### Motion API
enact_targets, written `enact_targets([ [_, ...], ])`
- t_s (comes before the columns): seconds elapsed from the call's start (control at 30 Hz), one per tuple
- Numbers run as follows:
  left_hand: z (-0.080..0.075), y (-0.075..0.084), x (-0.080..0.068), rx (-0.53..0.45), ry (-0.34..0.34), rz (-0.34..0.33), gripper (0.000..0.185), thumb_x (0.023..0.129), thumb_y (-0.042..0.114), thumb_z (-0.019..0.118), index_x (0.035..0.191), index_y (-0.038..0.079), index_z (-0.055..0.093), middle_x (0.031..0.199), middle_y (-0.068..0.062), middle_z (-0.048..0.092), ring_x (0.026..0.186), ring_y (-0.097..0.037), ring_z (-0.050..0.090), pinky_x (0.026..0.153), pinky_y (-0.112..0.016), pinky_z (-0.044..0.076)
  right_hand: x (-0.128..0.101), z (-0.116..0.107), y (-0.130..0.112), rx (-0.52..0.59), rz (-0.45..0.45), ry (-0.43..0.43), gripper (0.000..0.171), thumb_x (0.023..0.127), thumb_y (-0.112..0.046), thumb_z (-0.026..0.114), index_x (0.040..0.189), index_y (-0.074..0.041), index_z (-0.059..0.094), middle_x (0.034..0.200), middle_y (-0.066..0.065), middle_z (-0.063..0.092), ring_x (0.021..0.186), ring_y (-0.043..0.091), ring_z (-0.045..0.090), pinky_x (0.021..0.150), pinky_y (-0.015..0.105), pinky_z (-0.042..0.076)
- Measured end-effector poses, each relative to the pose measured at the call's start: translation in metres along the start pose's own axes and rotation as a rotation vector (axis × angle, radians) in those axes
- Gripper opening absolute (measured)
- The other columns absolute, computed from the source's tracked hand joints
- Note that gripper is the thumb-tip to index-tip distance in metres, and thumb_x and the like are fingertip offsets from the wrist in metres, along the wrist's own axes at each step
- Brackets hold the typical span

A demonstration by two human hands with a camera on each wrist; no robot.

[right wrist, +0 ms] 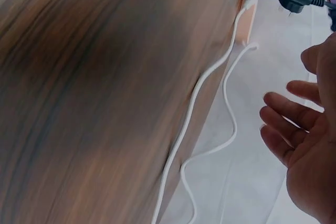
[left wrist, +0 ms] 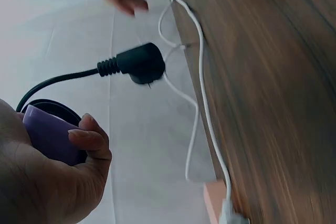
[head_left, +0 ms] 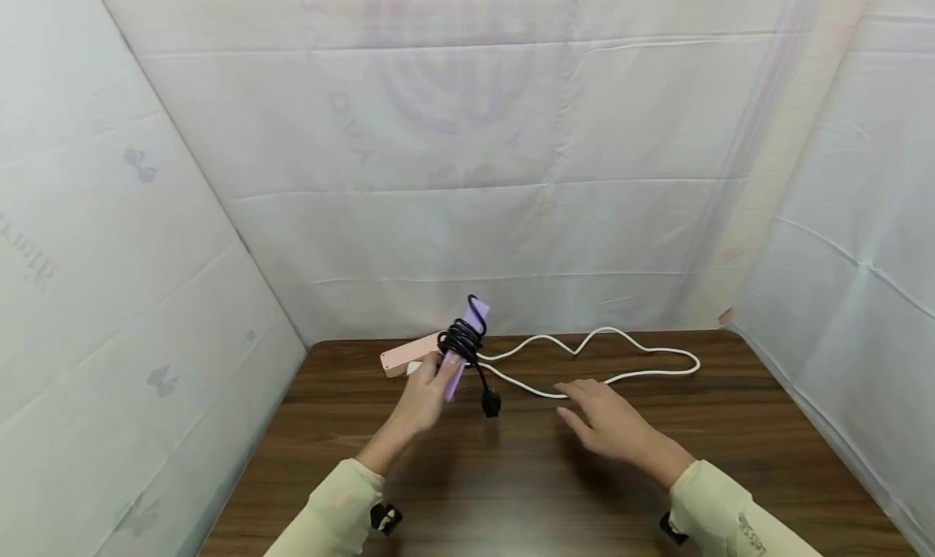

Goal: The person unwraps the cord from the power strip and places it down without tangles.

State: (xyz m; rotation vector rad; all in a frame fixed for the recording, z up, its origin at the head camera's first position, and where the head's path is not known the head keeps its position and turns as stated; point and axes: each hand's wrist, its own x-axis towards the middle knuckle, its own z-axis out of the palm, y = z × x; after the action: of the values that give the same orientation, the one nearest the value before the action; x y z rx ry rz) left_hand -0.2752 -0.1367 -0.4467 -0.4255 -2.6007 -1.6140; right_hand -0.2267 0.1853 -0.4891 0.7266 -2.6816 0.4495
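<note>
My left hand (head_left: 429,395) grips a purple appliance (head_left: 467,347) with a black cord (head_left: 460,342) wound round its middle, held upright above the wooden table (head_left: 511,476). The cord's black plug (head_left: 491,403) dangles free below it; in the left wrist view the plug (left wrist: 140,64) hangs past my fingers (left wrist: 89,140) and the purple body (left wrist: 50,135). My right hand (head_left: 606,419) hovers open just above the table, fingers spread, near a white cable (head_left: 621,354). In the right wrist view the open fingers (right wrist: 286,129) hold nothing.
A pink power strip (head_left: 409,354) lies at the table's back left, behind the appliance, with the white cable looping off to the right. White sheeting (head_left: 467,175) walls in the table on three sides.
</note>
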Motion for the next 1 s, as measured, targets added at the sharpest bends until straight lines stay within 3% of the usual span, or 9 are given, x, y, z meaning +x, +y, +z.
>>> enact_targets([
  [0.1,0.014,0.007,0.0,0.0,-0.042,0.027,0.036,0.112,0.035,0.049,0.114,0.0,0.059,0.085,-0.013,0.065,0.068,-0.017,0.06,0.06,-0.03,0.05,0.006,0.006,-0.009,0.004,0.007,0.002,0.045,0.103,-0.027,0.07,0.14,-0.003,0.065,0.133,0.013,0.073,0.123,0.033,0.07,0.104,0.053,0.056],
  [0.23,0.028,0.012,-0.002,0.022,-0.082,0.054,0.036,0.111,0.037,0.051,0.107,0.002,0.058,0.082,-0.011,0.063,0.069,-0.015,0.056,0.058,-0.029,0.047,0.016,0.012,-0.023,0.095,0.025,-0.003,0.052,0.105,-0.034,0.068,0.145,-0.003,0.061,0.142,0.015,0.069,0.133,0.035,0.066,0.111,0.054,0.052],
  [0.33,0.036,0.011,-0.005,0.012,-0.109,0.05,0.036,0.11,0.039,0.053,0.104,0.003,0.056,0.081,-0.008,0.06,0.068,-0.014,0.055,0.057,-0.028,0.046,0.022,0.015,-0.034,0.174,0.003,0.002,0.048,0.106,-0.036,0.066,0.144,-0.006,0.062,0.14,0.012,0.07,0.132,0.031,0.066,0.109,0.052,0.054],
  [0.5,0.046,0.01,-0.009,-0.027,-0.146,0.029,0.037,0.111,0.04,0.052,0.111,0.003,0.057,0.083,-0.007,0.06,0.07,-0.014,0.055,0.059,-0.027,0.046,0.03,0.023,-0.045,0.19,-0.088,0.055,0.011,0.106,-0.027,0.067,0.104,-0.017,0.067,0.102,-0.004,0.072,0.098,0.013,0.066,0.089,0.041,0.056],
  [0.57,0.048,0.011,-0.011,-0.037,-0.15,0.026,0.038,0.111,0.041,0.052,0.112,0.003,0.057,0.084,-0.006,0.059,0.071,-0.014,0.055,0.06,-0.027,0.045,0.03,0.026,-0.045,0.169,-0.115,0.081,0.016,0.105,-0.02,0.067,0.091,-0.019,0.06,0.087,-0.009,0.064,0.085,0.008,0.06,0.083,0.038,0.054],
  [0.77,0.049,0.009,-0.013,-0.028,-0.138,0.025,0.038,0.111,0.04,0.052,0.113,0.003,0.057,0.085,-0.008,0.06,0.072,-0.014,0.055,0.061,-0.027,0.046,0.026,0.025,-0.042,0.099,-0.1,0.13,0.023,0.105,-0.012,0.065,0.086,-0.019,0.054,0.066,-0.018,0.044,0.071,0.008,0.058,0.071,0.033,0.053],
  [0.9,0.048,0.006,-0.015,-0.009,-0.137,0.026,0.04,0.11,0.04,0.053,0.117,0.001,0.058,0.089,-0.011,0.063,0.075,-0.015,0.057,0.063,-0.028,0.048,0.024,0.016,-0.038,0.065,-0.068,0.177,0.024,0.105,-0.016,0.065,0.084,-0.019,0.053,0.063,-0.016,0.036,0.062,0.007,0.047,0.057,0.025,0.039],
  [1.0,0.047,0.001,-0.016,0.019,-0.148,0.031,0.043,0.11,0.042,0.054,0.122,0.001,0.057,0.093,-0.012,0.065,0.079,-0.016,0.059,0.066,-0.029,0.049,0.024,0.01,-0.035,0.048,-0.067,0.225,0.024,0.103,-0.016,0.068,0.084,-0.02,0.053,0.063,-0.016,0.031,0.059,0.002,0.036,0.054,0.021,0.032],
])
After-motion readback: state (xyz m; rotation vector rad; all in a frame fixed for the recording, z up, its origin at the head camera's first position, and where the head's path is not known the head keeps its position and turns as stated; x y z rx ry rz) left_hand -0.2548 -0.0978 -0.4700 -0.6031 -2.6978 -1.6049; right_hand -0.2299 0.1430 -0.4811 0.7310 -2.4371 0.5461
